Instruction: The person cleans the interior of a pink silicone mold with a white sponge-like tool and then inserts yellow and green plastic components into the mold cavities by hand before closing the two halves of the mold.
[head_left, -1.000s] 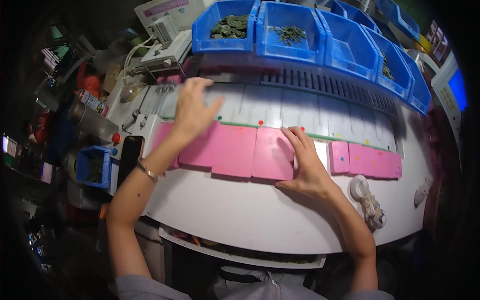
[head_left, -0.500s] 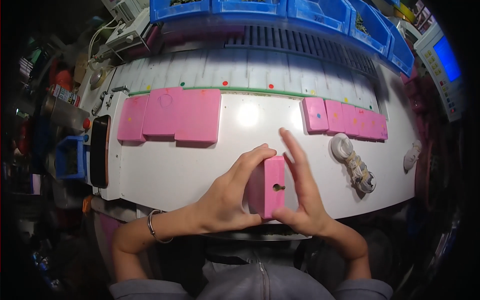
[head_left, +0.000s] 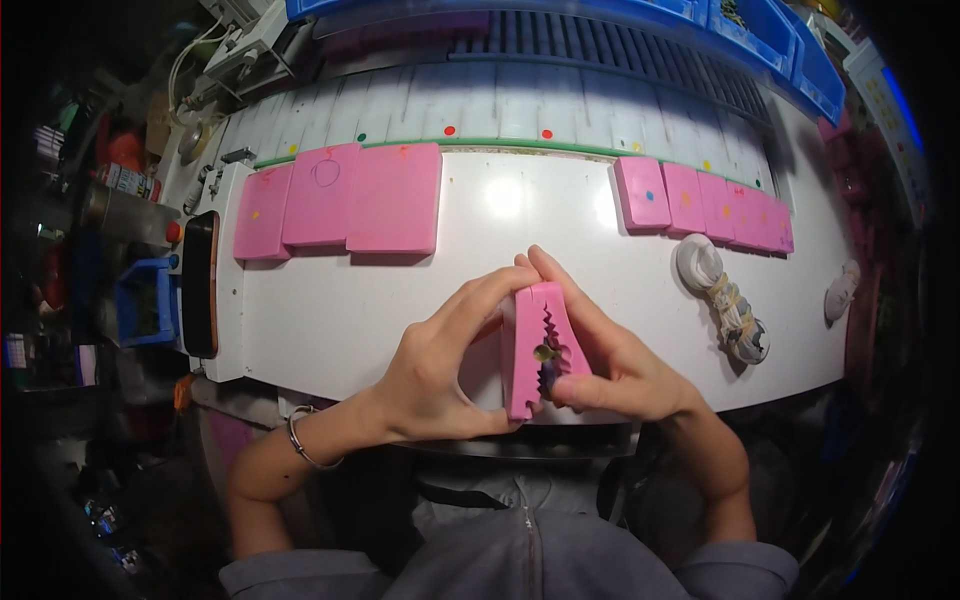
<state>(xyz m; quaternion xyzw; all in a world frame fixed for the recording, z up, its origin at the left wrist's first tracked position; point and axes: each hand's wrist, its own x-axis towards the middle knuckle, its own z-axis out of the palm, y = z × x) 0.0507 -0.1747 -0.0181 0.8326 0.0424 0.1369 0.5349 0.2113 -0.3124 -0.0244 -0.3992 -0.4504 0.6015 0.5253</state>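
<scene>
Above the near edge of the white worktop, I hold a pink rubber mold (head_left: 521, 350) upright between both hands. It gapes along a jagged, toothed split facing me, with a round hollow and something small and dark green inside. My left hand (head_left: 425, 375) grips the left half, fingers over the top and thumb at the bottom corner. On the right half, my right hand (head_left: 630, 380) is closed, its fingers along the outer side and its thumb at the lower part of the split. The thumb hides part of the opening.
Larger pink blocks (head_left: 395, 205) lie at the left, several smaller pink blocks (head_left: 642, 195) at the right. A banded white cloth bundle (head_left: 725, 305) rests nearby. White strips with coloured dots (head_left: 400, 105) and blue bins (head_left: 770, 40) line the back. A dark flat object (head_left: 202, 285) sits far left.
The mold has parted from a nearly closed block into two halves with a toothed gap. My right hand, spread beside it before, now grips the right half. The whole view has shifted slightly.
</scene>
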